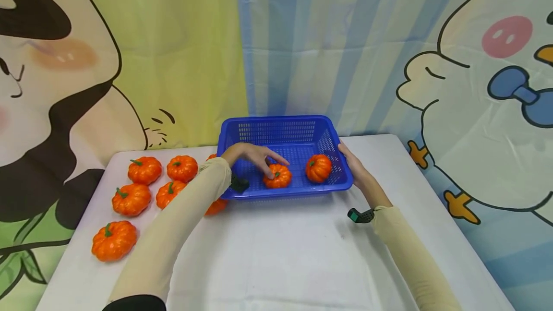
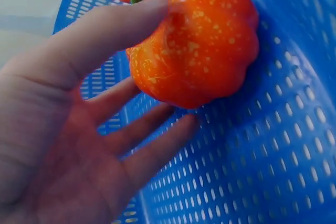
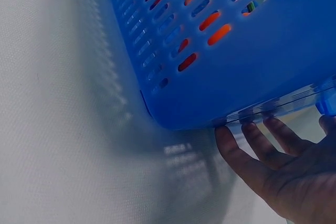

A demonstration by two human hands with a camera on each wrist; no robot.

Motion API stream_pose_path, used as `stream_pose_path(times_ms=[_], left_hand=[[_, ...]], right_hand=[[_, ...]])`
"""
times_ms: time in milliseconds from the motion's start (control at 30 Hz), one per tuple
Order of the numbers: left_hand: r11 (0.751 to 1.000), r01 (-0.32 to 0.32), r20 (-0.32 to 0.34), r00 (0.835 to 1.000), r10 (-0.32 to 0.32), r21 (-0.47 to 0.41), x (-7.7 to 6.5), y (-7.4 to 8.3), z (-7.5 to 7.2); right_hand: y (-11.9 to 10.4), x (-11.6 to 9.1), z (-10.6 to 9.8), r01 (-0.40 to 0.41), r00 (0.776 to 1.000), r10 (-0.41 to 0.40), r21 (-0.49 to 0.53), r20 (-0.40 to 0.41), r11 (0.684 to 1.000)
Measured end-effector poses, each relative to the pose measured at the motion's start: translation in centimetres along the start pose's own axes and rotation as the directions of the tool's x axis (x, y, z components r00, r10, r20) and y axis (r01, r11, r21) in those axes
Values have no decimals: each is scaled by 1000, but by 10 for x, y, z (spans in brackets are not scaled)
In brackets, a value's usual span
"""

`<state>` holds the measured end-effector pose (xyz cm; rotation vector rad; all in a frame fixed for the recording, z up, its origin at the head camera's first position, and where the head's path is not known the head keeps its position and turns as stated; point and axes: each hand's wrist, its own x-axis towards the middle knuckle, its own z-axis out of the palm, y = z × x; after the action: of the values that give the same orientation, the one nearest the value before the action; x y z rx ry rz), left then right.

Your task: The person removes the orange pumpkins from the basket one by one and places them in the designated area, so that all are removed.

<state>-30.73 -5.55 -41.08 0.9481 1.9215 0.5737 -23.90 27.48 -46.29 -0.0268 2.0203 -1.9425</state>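
A blue plastic basket [image 1: 276,193] with slotted walls stands on the white table. Inside it, my left hand [image 1: 259,157] holds a small orange pumpkin [image 1: 278,177], thumb on its top by the green stem and fingers around its far side. The left wrist view shows this pumpkin [image 2: 194,45] between thumb and fingers, above the perforated basket floor. A second pumpkin [image 1: 318,168] lies in the basket's right part. My right hand [image 1: 355,164] touches the outside of the basket's right end with extended fingers [image 3: 262,148]; its thumb is not visible in the right wrist view.
Several orange pumpkins [image 1: 131,199] lie on the left of the table [image 1: 281,258], some partly hidden by my left sleeve [image 1: 181,224]. Another pumpkin [image 1: 216,207] sits close to the basket's front left corner. A cartoon-printed curtain [image 1: 207,61] hangs right behind the basket.
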Motion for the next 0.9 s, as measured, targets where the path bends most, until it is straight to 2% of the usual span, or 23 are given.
stream_pose_path(times_ms=[100,267,467,633,767,833,900], left_hand=[[997,38,19,999,-37,-67,2,-1,2],[983,65,26,998,-61,-171,3,-4,4],[982,50,-9,999,-52,-184,7,-4,3],[989,19,-46,999,-26,-147,7,-2,2],[999,-28,-115,993,23,-35,2,2,-1],[997,-75,-174,982,78,24,-2,5,-4],[991,-124,-235,963,134,59,-9,8,-6]], right_hand=[[0,0,0,6,1000,-6,-2,6,1000],[0,0,0,17,1000,-17,-10,7,1000],[-1,-1,1,20,1000,-19,-7,1,1000],[0,-1,2,7,1000,-7,-17,-4,1000],[0,-1,2,4,1000,-4,-8,-6,1000],[0,-1,2,2,1000,-2,0,-12,1000],[0,0,2,-2,1000,2,3,-7,1000]])
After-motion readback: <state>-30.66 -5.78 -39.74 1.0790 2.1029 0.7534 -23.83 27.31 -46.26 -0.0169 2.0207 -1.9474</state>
